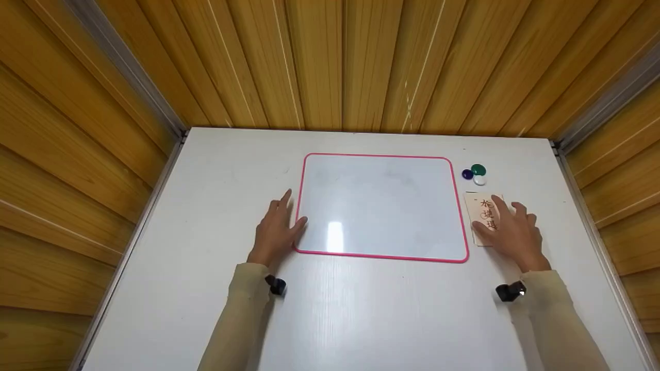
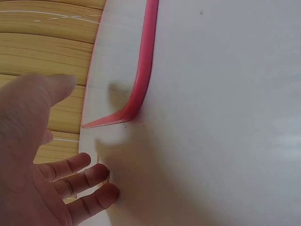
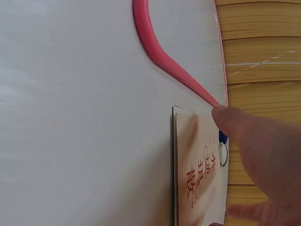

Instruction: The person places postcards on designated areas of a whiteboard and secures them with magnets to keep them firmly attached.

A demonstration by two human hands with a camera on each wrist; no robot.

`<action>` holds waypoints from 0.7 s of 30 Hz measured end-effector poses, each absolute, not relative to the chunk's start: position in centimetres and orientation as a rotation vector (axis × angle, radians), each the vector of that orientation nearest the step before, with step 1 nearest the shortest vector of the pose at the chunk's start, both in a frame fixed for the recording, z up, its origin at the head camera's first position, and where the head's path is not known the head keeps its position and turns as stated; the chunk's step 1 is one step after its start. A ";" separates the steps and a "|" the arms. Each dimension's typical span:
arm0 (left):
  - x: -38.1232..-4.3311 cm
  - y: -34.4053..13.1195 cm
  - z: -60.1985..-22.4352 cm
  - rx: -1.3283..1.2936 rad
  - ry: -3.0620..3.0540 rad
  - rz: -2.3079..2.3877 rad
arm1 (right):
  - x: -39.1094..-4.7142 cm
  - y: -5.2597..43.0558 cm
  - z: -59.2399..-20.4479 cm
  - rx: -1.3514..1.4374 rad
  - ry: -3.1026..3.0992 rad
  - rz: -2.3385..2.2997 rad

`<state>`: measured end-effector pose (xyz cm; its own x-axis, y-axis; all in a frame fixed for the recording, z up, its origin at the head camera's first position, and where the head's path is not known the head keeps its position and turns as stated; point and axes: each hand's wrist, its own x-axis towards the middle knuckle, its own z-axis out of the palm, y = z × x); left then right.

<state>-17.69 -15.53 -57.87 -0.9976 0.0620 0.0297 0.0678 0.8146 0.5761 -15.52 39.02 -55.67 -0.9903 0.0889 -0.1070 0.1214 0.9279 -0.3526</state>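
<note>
You've got the whiteboard [image 1: 381, 206] lying flat and long side towards you, pink-rimmed, corners rounded, its pale face showing faint grey smudges and a bright glare patch. And there, just beside the whiteboard's right edge, you see the thin cream card stack [image 1: 483, 214], flat, reddish characters facing up.

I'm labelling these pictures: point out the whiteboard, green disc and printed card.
Whiteboard [image 1: 381, 207], head view: bare middle.
Green disc [image 1: 478, 169], head view: its top face.
Printed card [image 3: 198, 165], right wrist view: upper face.
</note>
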 end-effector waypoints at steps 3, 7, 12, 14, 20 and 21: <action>-17.7 -15.4 -58.0 -0.098 -2.977 -1.005 | -15.6 39.1 -55.6 0.170 2.959 -0.554; -17.7 -15.3 -58.2 -0.080 -2.988 -1.027 | -15.6 39.0 -55.8 0.170 2.934 -0.561; -17.7 -15.2 -58.4 -0.099 -2.996 -1.019 | -15.6 38.9 -55.9 0.170 2.934 -0.570; -17.6 -15.1 -58.4 -0.116 -3.002 -1.010 | -15.6 38.8 -55.9 0.174 2.934 -0.580; -17.6 -14.9 -58.5 -0.120 -3.053 -0.953 | -15.7 38.6 -55.8 0.185 2.927 -0.595; -17.6 -14.9 -58.5 -0.119 -3.061 -0.946 | -15.7 38.7 -55.8 0.186 2.926 -0.597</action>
